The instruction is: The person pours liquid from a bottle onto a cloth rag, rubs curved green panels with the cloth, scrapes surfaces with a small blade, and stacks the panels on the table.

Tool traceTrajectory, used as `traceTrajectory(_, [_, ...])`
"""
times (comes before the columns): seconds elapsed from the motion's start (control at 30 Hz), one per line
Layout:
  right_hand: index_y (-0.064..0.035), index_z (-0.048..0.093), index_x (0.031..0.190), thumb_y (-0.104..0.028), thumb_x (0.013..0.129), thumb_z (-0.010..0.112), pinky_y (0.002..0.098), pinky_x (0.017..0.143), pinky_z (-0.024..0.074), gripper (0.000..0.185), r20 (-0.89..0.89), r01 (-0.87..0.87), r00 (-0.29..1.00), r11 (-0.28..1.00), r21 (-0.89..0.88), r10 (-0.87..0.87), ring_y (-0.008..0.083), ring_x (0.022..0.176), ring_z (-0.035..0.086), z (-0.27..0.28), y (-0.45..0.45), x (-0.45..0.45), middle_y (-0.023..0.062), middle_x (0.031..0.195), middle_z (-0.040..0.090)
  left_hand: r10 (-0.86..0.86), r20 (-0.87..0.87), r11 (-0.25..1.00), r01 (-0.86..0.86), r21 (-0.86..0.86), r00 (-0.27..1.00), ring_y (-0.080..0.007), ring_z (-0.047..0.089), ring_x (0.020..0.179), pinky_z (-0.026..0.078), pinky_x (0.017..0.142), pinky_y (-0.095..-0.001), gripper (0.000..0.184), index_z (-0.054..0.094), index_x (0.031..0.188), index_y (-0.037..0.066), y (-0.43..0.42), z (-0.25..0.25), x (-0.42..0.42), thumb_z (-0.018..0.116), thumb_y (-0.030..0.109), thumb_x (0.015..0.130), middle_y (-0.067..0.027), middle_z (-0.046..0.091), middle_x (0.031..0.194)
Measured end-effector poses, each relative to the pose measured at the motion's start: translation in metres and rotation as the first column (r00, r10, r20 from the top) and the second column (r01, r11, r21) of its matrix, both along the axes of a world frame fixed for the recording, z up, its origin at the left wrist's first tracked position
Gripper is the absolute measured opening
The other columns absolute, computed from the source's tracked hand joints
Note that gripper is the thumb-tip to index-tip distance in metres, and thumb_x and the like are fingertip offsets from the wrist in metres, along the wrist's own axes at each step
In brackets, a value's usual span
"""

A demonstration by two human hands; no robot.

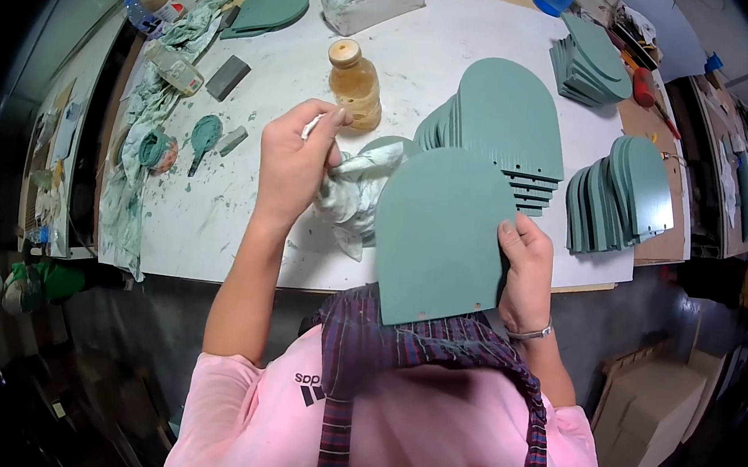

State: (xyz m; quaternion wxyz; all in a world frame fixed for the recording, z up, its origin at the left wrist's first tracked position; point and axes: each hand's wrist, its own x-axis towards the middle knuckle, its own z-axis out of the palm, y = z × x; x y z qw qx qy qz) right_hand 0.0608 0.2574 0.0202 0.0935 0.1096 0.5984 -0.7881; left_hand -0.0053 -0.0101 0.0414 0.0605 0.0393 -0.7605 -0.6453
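One green panel [441, 239] — right hand [527, 274], thumb at edge.

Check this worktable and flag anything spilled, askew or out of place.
A clear bottle lies tipped over on the stained cloth at the table's left, odd because the amber bottle stands upright. Green specks and smears mar the white tabletop, and that cloth droops over the near edge.
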Motion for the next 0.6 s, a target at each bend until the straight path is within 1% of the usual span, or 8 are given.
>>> traceTrajectory(0.17, [0.0070, 0.060, 0.110, -0.011, 0.099, 0.052, 0.0258, 0.076, 0.0499, 0.023, 0.021, 0.080, 0.997, 0.995, -0.057, -0.079, 0.0112, 0.083, 0.061, 0.004, -0.006, -0.005, 0.0078, 0.096, 0.067, 0.025, -0.018, 0.995, -0.023, 0.097, 1.000, -0.0011, 0.040, 0.054, 0.031, 0.049, -0.0172, 0.025, 0.066, 0.108, 0.003, 0.007, 0.001, 0.001, 0.057, 0.024, 0.099, 0.0038, 0.052, 0.066])
traceTrajectory(0.27, [0.0071, 0.060, 0.109, -0.010, 0.098, 0.053, 0.0250, 0.073, 0.0491, 0.022, 0.072, -0.003, 0.997, 1.000, -0.005, 0.003, 0.0096, 0.080, 0.060, 0.001, -0.013, -0.005, 0.0068, 0.093, 0.067, -0.021, -0.043, 0.983, 0.028, 0.180, 0.999, -0.0043, 0.048, 0.068, 0.040, 0.061, -0.0194, 0.033, 0.059, 0.123, 0.003, 0.010, 0.011, 0.000, 0.055, 0.025, 0.099, -0.0009, 0.059, 0.087])
traceTrajectory(0.33, [0.0071, 0.061, 0.106, -0.009, 0.096, 0.054, 0.0241, 0.069, 0.0477, 0.020, 0.082, -0.137, 0.988, 0.989, 0.051, 0.132, 0.0074, 0.077, 0.058, -0.007, -0.020, -0.009, 0.0053, 0.091, 0.066, -0.186, -0.207, 0.983, 0.180, -0.049, 0.961, -0.0093, 0.055, 0.084, 0.046, 0.076, -0.0260, 0.042, 0.051, 0.134, 0.003, 0.032, 0.018, 0.004, 0.053, 0.026, 0.099, -0.0061, 0.060, 0.106])
traceTrajectory(0.4, [0.0073, 0.061, 0.105, -0.008, 0.095, 0.054, 0.0231, 0.066, 0.0457, 0.019, 0.048, -0.179, 0.983, 0.982, 0.060, 0.177, 0.0060, 0.073, 0.055, -0.012, -0.025, -0.013, 0.0040, 0.087, 0.065, -0.539, -0.421, 0.776, 0.237, -0.584, 0.729, -0.0123, 0.057, 0.098, 0.047, 0.085, -0.0287, 0.042, 0.051, 0.136, 0.004, 0.049, 0.004, 0.011, 0.053, 0.018, 0.096, -0.0096, 0.059, 0.119])
traceTrajectory(0.43, [0.0076, 0.061, 0.103, -0.008, 0.095, 0.054, 0.0234, 0.066, 0.0457, 0.019, -0.004, -0.173, 0.985, 0.978, 0.115, 0.174, 0.0063, 0.074, 0.055, -0.009, -0.028, -0.014, 0.0037, 0.086, 0.065, -0.533, -0.422, 0.778, 0.229, -0.585, 0.733, -0.0123, 0.057, 0.098, 0.047, 0.085, -0.0287, 0.042, 0.051, 0.136, 0.004, 0.046, 0.001, 0.011, 0.053, 0.018, 0.096, -0.0096, 0.059, 0.119])
traceTrajectory(0.5, [0.0081, 0.060, 0.099, -0.009, 0.094, 0.054, 0.0250, 0.066, 0.0444, 0.019, -0.076, -0.145, 0.983, 0.966, 0.215, 0.164, 0.0075, 0.074, 0.052, -0.003, -0.035, -0.013, 0.0041, 0.081, 0.062, -0.696, -0.324, 0.426, 0.006, -0.905, 0.641, -0.0147, 0.060, 0.099, 0.048, 0.087, -0.0306, 0.041, 0.053, 0.135, 0.005, 0.038, -0.002, 0.009, 0.053, 0.013, 0.095, -0.0131, 0.064, 0.110])
traceTrajectory(0.53, [0.0081, 0.060, 0.099, -0.009, 0.094, 0.054, 0.0250, 0.066, 0.0444, 0.019, -0.076, -0.141, 0.984, 0.967, 0.210, 0.160, 0.0075, 0.074, 0.052, -0.005, -0.035, -0.013, 0.0041, 0.081, 0.062, -0.701, -0.319, 0.422, 0.009, -0.907, 0.638, -0.0147, 0.060, 0.099, 0.048, 0.087, -0.0306, 0.041, 0.053, 0.135, 0.005, 0.030, -0.008, 0.006, 0.053, 0.013, 0.095, -0.0131, 0.064, 0.110])
traceTrajectory(0.6, [0.0072, 0.061, 0.095, -0.011, 0.092, 0.056, 0.0258, 0.066, 0.0429, 0.019, -0.060, -0.189, 0.973, 0.914, 0.359, 0.224, 0.0081, 0.073, 0.049, -0.013, -0.034, -0.008, 0.0056, 0.078, 0.060, -0.375, 0.180, 0.814, 0.416, -0.405, 0.909, -0.0159, 0.065, 0.088, 0.052, 0.080, -0.0309, 0.037, 0.055, 0.131, 0.005, 0.008, -0.027, 0.006, 0.053, 0.009, 0.094, -0.0105, 0.069, 0.096])
